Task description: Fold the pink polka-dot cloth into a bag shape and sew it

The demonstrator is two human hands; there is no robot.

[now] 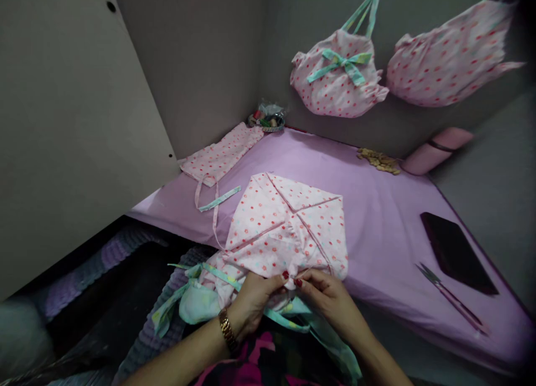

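A pink dotted cloth piece point(268, 229) with stitched seams lies partly on the table and hangs over its front edge. My left hand point(256, 299), with a gold watch on the wrist, pinches a gathered bit of this cloth between thumb and finger. Close beside it, my right hand point(330, 296) is also closed on the same gathered spot, thumb against fingers. Whether a needle or thread is there I cannot make out. Mint green fabric and ties point(201, 302) hang below the cloth, around both hands and over my lap.
On the lilac-covered table point(377, 224) lie pink-handled scissors point(452, 299), a black flat device point(458, 252), a pink bottle point(438, 150) and a tan pile point(379, 161). A folded dotted cloth point(224, 154), mint strip point(220, 199) and sewing basket point(272, 120) are left. Dotted bags point(339, 93) hang behind.
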